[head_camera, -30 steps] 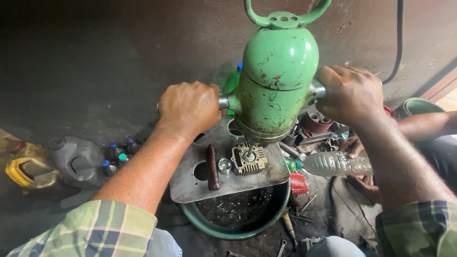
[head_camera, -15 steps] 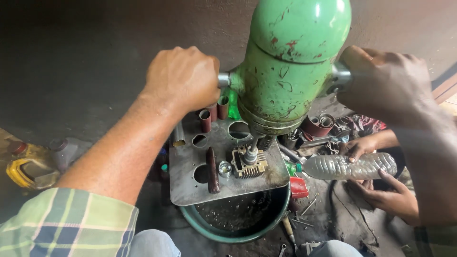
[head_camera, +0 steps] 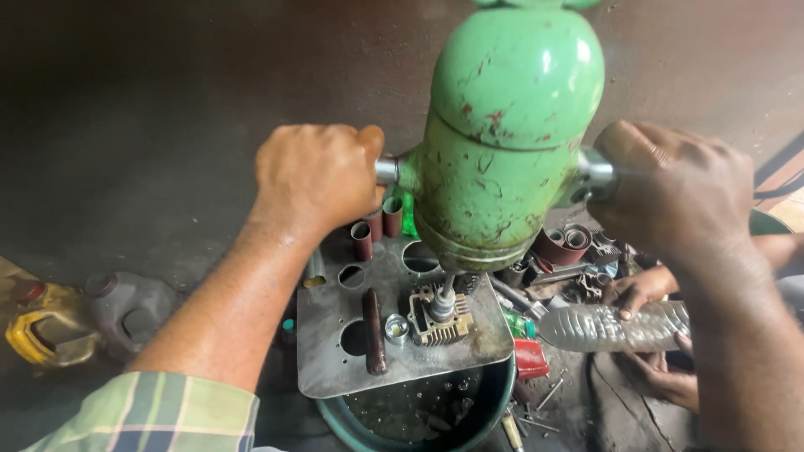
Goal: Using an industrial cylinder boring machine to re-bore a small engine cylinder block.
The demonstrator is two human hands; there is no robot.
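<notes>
A big green machine body (head_camera: 507, 134) with chipped paint hangs in front of me. My left hand (head_camera: 316, 177) is closed around its left side handle, and my right hand (head_camera: 677, 194) grips the right side handle. Below the machine, its spindle meets a finned metal engine part (head_camera: 438, 318) lying on a grey steel plate (head_camera: 335, 372) with round holes. The plate rests over a dark green basin (head_camera: 494, 402). Another person's hands (head_camera: 636, 293) hold a clear plastic bottle (head_camera: 615, 326) pointed at the finned part.
Brown sanding sleeves (head_camera: 377, 226) stand at the plate's far edge, more of them (head_camera: 563, 244) at the right. A dark rod (head_camera: 373, 331) and a small ring (head_camera: 397, 328) lie on the plate. Yellow and grey jugs (head_camera: 75, 318) sit left. Loose parts litter the floor.
The view has come closer and lower onto the green machine. Both my hands kept their grip on the handles. The other person's hands with the bottle came nearer to the finned part.
</notes>
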